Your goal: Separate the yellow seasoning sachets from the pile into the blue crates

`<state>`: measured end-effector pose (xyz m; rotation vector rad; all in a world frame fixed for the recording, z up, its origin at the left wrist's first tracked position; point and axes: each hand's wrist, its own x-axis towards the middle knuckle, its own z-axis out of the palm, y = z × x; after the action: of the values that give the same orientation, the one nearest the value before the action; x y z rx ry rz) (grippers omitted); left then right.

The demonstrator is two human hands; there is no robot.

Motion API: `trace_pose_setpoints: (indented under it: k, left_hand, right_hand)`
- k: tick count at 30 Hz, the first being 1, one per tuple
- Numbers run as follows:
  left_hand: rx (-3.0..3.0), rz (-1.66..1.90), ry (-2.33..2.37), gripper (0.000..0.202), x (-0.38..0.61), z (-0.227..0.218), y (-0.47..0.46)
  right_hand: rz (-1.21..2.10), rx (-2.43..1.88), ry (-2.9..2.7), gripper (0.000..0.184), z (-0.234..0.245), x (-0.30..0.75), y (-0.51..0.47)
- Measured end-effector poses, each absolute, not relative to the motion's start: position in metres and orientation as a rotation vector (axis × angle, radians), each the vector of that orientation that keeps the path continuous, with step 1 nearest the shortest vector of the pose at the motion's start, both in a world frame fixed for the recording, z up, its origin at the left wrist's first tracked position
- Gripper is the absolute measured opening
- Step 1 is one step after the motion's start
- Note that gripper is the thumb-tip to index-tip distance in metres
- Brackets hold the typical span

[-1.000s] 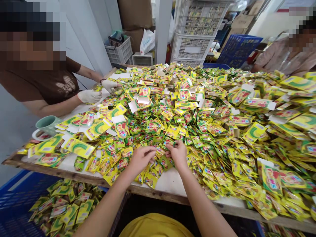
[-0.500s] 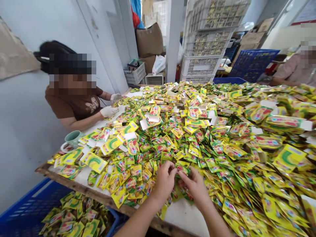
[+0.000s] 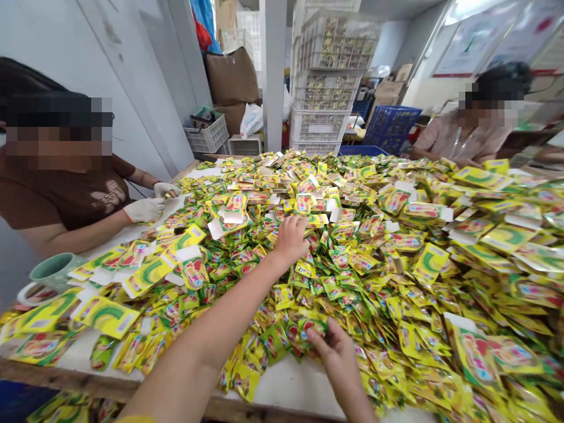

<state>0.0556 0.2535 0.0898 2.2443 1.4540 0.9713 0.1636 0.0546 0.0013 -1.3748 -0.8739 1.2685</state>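
Your right hand (image 3: 339, 349) closes its grip, thumb against fingers, on a small, glossy green-and-yellow sachet (image 3: 314, 326) at the near edge of a mixed heap (image 3: 352, 294). Your left hand (image 3: 291, 239) reaches into that heap beside a yellow-and-red cardboard box (image 3: 304, 204); whether its grip has caught anything cannot be told. The step in hand appears to be gathering; any lift calls for light fingertips, since packets overlap. Farther left on the white worktop (image 3: 295, 385), a yellow box with a green arc (image 3: 106, 315) bears a barcode-like panel; no lettering is legible.
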Motion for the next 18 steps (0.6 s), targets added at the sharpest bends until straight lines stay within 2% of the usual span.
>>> trace_pose_setpoints:
  k: [2,5,7,11,13,18]
  left_hand:
    - [2.264,0.945,1.499,0.05,0.069,0.096,0.276]
    - [2.232,0.933,1.579,0.036,0.066,0.1,0.275]
    - [2.193,0.936,1.624,0.035,0.046,0.096,0.252]
    - [2.015,0.911,1.589,0.054,-0.014,0.075,0.169]
    - [1.895,0.842,1.533,0.056,-0.038,0.059,0.125]
    - [1.74,0.71,1.549,0.036,-0.06,0.025,0.058]
  right_hand:
    - [1.323,-1.375,-0.93,0.031,-0.004,0.162,0.042]
    - [1.331,-1.389,-0.974,0.032,-0.006,0.17,0.03]
    - [1.302,-1.393,-0.93,0.032,0.0,0.181,0.03]
    - [1.099,-1.362,-0.873,0.028,0.031,0.196,0.048]
    - [0.984,-1.288,-0.959,0.027,0.046,0.189,0.064]
    - [0.8,-1.248,-1.392,0.02,0.042,0.141,0.092]
